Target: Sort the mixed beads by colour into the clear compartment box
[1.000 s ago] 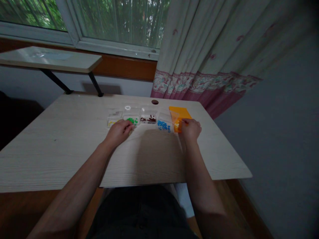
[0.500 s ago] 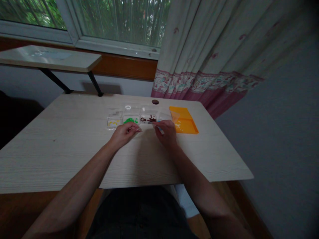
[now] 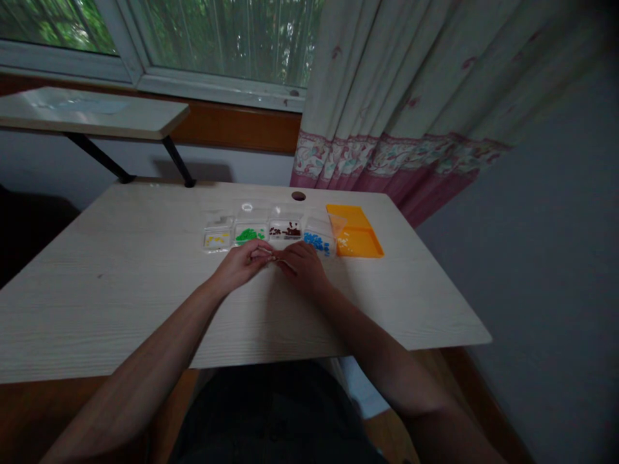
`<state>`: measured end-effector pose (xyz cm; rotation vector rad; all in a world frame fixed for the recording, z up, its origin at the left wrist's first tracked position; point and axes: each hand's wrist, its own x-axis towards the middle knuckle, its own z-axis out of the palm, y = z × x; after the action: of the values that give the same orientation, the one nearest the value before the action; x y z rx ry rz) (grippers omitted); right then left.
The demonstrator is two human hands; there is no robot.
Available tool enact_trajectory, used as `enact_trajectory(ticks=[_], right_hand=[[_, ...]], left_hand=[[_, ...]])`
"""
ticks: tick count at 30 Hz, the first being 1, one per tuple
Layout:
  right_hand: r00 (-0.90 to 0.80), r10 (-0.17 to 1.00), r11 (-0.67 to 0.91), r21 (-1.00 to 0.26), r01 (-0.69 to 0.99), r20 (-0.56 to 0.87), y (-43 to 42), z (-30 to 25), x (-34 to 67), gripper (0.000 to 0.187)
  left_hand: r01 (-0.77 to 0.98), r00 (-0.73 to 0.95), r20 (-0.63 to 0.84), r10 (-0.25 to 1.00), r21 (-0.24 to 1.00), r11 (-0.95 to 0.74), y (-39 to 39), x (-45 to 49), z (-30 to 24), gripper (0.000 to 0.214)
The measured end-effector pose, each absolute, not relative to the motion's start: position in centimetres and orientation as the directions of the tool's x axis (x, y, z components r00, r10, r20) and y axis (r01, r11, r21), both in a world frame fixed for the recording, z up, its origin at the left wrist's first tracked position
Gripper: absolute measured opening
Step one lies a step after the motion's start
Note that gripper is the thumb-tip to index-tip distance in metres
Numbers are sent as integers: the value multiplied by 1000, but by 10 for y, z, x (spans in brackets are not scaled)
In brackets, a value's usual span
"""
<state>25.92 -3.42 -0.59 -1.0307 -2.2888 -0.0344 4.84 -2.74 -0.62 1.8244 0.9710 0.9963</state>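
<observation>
My left hand [image 3: 244, 263] is closed in a pinch, and whatever sits in its fingertips is too small to name. My right hand [image 3: 303, 265] meets it fingertip to fingertip, also pinched. Just beyond them stands a row of clear plastic boxes with raised lids. From left to right they hold yellow pieces [image 3: 216, 241], green pieces [image 3: 249, 236], dark brown pieces [image 3: 286, 230] and blue pieces [image 3: 315, 242]. The green pieces lie closest to my left hand, the blue ones to my right.
At the right end of the row lies an orange tray [image 3: 366, 241] with small white pieces [image 3: 343, 242] at its left side. The pale wooden table [image 3: 145, 290] has a round hole [image 3: 298, 196] near its back edge. A raised shelf [image 3: 97, 116] stands at back left.
My right hand has moved left from in front of the blue pieces to my left hand's fingertips, uncovering the blue pieces. My left hand stays nearly in place.
</observation>
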Motion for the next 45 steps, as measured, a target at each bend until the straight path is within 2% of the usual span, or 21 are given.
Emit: enact_trajectory(ticks=[4, 8, 13, 18, 22, 25, 27, 29, 31, 35, 39, 42, 45], right_hand=[[-499, 662, 703, -235, 671, 559, -33, -8, 259, 19], [-493, 667, 701, -246, 670, 559, -34, -9, 259, 17], [-496, 654, 705, -221, 674, 572, -35, -7, 258, 15], [-486, 677, 690, -247, 680, 552, -36, -5, 258, 16], [-385, 679, 650, -268, 711, 626, -31, 2, 271, 19], [-182, 669, 548, -313, 776, 720, -24, 14, 294, 24], [13, 654, 420, -377, 826, 756, -18, 22, 314, 28], [183, 612, 304, -442, 844, 770, -13, 26, 334, 30], [281, 616, 202, -492, 847, 736, -7, 26, 352, 32], [357, 751, -20, -521, 853, 555, -1, 17, 371, 32], [397, 841, -221, -435, 873, 368, -4, 12, 372, 33], [431, 827, -255, -443, 859, 360, -6, 13, 369, 38], [446, 792, -206, -505, 838, 418, -6, 13, 368, 40]], left_hand=[[246, 434, 253, 865, 890, -384, -28, 48, -5, 23], [329, 427, 244, 871, 855, -400, -32, 50, 3, 21], [360, 417, 238, 877, 843, -400, -35, 51, 6, 21], [386, 430, 248, 868, 819, -425, -35, 50, 4, 21], [484, 396, 315, 863, 727, -487, -29, 41, 4, 22], [666, 302, 364, 881, 581, -468, -22, 28, 7, 23], [748, 249, 357, 900, 520, -413, -18, 18, 10, 23], [790, 236, 354, 905, 473, -390, -15, 10, 13, 22], [812, 249, 359, 899, 429, -396, -14, 4, 14, 22], [832, 306, 310, 900, 372, -411, -13, -2, 14, 24], [833, 352, 246, 903, 359, -422, -10, -6, 12, 28], [823, 371, 274, 887, 344, -451, -7, -8, 10, 30], [816, 391, 281, 876, 335, -472, -6, -10, 10, 30]])
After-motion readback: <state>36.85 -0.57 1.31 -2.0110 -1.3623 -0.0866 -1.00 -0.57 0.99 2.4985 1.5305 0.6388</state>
